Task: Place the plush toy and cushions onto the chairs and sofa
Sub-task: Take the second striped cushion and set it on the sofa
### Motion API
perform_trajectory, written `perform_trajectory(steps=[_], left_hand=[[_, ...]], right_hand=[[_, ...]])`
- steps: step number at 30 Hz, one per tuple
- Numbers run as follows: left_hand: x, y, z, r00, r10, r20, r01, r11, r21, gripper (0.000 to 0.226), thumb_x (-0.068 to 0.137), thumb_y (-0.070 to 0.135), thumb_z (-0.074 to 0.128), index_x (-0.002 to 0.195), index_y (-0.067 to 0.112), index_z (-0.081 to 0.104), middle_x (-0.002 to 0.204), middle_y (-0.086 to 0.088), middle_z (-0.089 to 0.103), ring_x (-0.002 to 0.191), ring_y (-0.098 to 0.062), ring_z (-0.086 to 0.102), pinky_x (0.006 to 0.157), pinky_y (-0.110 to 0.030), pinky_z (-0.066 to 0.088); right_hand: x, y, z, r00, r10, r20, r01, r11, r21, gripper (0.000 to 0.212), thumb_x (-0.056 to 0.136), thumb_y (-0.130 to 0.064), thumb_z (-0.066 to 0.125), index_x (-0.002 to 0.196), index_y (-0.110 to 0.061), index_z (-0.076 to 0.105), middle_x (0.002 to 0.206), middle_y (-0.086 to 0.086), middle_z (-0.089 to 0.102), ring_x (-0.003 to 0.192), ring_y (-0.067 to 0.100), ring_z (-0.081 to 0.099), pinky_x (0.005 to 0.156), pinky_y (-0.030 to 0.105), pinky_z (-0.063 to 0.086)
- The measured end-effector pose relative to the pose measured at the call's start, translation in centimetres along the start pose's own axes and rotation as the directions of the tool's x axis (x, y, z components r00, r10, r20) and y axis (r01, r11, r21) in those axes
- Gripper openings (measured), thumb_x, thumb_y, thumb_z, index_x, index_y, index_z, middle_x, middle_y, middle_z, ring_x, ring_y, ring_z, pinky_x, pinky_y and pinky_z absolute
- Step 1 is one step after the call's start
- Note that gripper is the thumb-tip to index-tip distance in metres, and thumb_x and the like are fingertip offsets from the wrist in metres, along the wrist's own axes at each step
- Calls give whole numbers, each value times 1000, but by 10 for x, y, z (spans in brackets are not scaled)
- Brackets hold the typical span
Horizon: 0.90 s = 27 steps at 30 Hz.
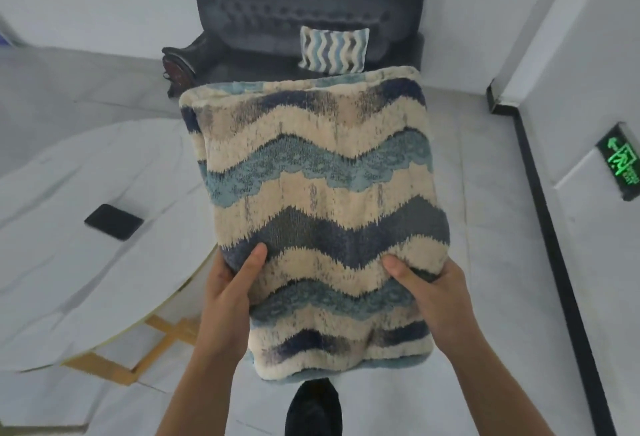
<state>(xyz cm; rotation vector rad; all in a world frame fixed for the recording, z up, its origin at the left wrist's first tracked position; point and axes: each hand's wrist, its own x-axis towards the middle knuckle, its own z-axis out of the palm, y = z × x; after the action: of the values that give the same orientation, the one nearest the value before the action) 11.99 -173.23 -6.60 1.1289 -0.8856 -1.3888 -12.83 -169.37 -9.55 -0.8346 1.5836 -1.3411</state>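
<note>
Wave-patterned cushion (318, 213) is held in the air, clear of the floor, short of the dark sofa (270, 19). Left hand (228, 293) grips its near left edge, thumb on top; right hand (433, 297) clamps the near right edge likewise. A matching second cushion (334, 50) leans against the sofa backrest, right end of the seat. White round table (69, 262) stands at left, a black phone (113, 221) on it.

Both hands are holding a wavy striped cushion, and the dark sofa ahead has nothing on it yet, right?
Not quite. The head view shows both hands, left hand and right hand, holding the wavy striped cushion, but the dark sofa already has a matching cushion on its seat.
</note>
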Motion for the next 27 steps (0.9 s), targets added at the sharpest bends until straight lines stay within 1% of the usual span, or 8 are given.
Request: perform_trajectory(steps=[3, 7, 9, 14, 17, 21, 24, 27], left_hand=[[101, -3, 26, 1000, -7, -6, 7, 1000, -5, 74, 68, 55, 84, 133, 27, 62, 128, -2, 72, 117, -24, 69, 95, -46, 56], [226, 5, 72, 996, -40, 82, 40, 999, -5, 42, 85, 28, 65, 127, 27, 64, 123, -1, 74, 113, -23, 71, 92, -43, 60], [282, 15, 107, 988, -56, 143, 55, 998, 14, 46, 85, 25, 66, 131, 26, 63, 126, -2, 73, 116, -24, 70, 94, -45, 58], [394, 23, 203, 957, -89, 276, 63, 993, 102, 47, 84, 27, 68, 130, 29, 61, 124, 6, 74, 116, -16, 69, 95, -38, 58], [460, 8, 257, 954, -106, 279, 68, 987, 143, 47, 80, 32, 71, 126, 29, 64, 117, 8, 76, 111, -14, 71, 91, -33, 58], [546, -16, 326, 966, -157, 204, 126, 980, 157, 46, 78, 34, 72, 123, 24, 66, 116, 2, 77, 109, -20, 73, 93, -42, 56], [610, -15, 367, 973, -174, 155, 152, 978, 141, 43, 80, 30, 70, 123, 22, 66, 116, -2, 77, 108, -23, 73, 89, -43, 58], [675, -1, 401, 987, -134, 88, 125, 988, 95, 38, 80, 28, 67, 117, 25, 66, 108, 1, 79, 98, -18, 76, 75, -31, 63]], right_hand=[[98, -9, 26, 998, -20, -57, 20, 1000, -6, 54, 64, -38, 87, 113, -20, 72, 96, -12, 80, 91, 6, 76, 71, 20, 60], [201, -38, 36, 990, -13, -139, 13, 1000, 4, 55, 64, -42, 85, 114, -21, 72, 99, -11, 80, 91, 9, 76, 75, 27, 61], [247, -58, 28, 980, -22, -197, 27, 999, 21, 53, 64, -40, 85, 112, -22, 72, 98, -11, 80, 91, 9, 76, 77, 32, 61], [352, -89, -4, 948, -4, -319, 53, 988, 143, 24, 81, -22, 77, 104, -23, 72, 92, -12, 80, 85, 8, 76, 68, 23, 62], [427, -92, -20, 935, 14, -353, 54, 982, 182, 29, 78, -25, 76, 106, -24, 72, 96, -9, 80, 90, 11, 77, 79, 36, 61], [547, -92, -46, 956, 11, -294, 52, 977, 208, 46, 75, -30, 80, 119, -17, 71, 110, 3, 79, 104, 24, 75, 89, 45, 60], [636, -107, -59, 976, 18, -215, 26, 980, 198, 50, 74, -31, 81, 121, -17, 69, 109, 1, 79, 101, 21, 76, 81, 35, 63], [729, -141, -59, 992, 6, -126, 15, 986, 164, 50, 74, -31, 81, 119, -13, 69, 104, 2, 80, 97, 21, 77, 72, 26, 62]])
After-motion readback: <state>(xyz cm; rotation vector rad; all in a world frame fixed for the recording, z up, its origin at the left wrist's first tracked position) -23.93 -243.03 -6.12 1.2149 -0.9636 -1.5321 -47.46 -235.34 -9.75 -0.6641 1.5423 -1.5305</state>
